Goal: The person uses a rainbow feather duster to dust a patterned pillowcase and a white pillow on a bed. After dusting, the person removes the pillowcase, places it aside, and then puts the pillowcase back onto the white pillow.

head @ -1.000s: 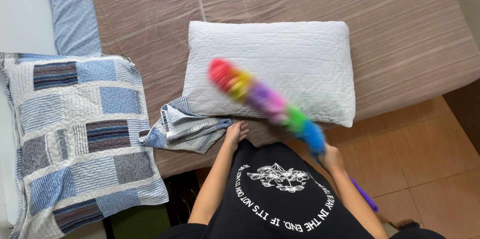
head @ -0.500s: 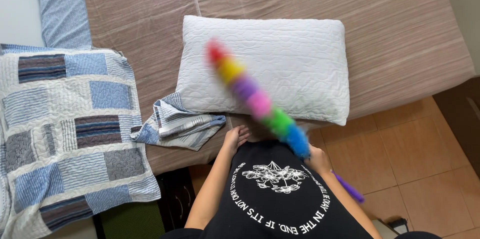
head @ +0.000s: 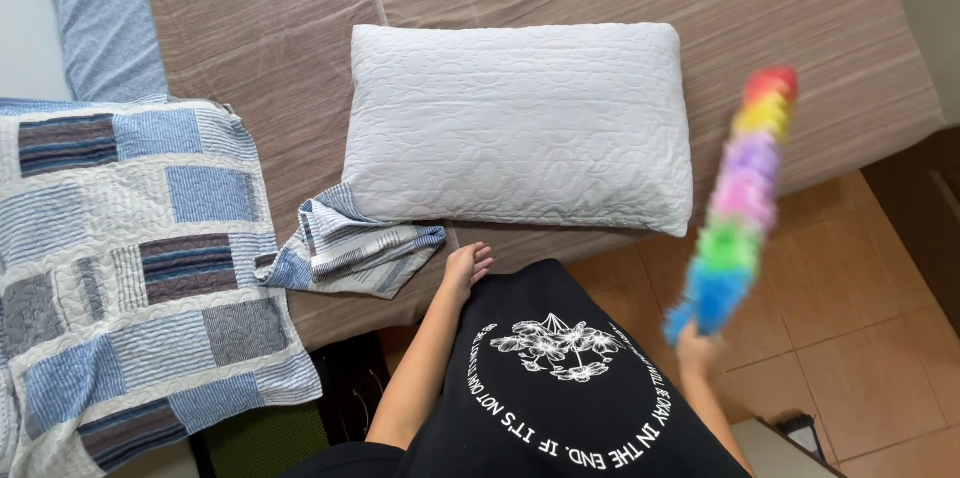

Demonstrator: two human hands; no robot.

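My right hand (head: 697, 350) grips the handle of a rainbow-coloured feather duster (head: 742, 198), which points up and to the right of the white quilted pillow (head: 520, 123), off its right edge and blurred by motion. My left hand (head: 466, 267) rests with loose fingers on the edge of the brown mattress (head: 270, 38), just below the pillow's front edge and beside a folded blue striped cloth (head: 350, 248). It holds nothing.
A blue patchwork quilt (head: 130, 268) lies at the left, with a blue striped pillow (head: 100, 8) above it. Tan floor tiles (head: 850, 338) lie to the right of the bed. Dark furniture (head: 925, 208) stands at the far right edge.
The duster has swung from lying across the pillow to the right, clear of the pillow's right edge. My left hand stays at the mattress edge.
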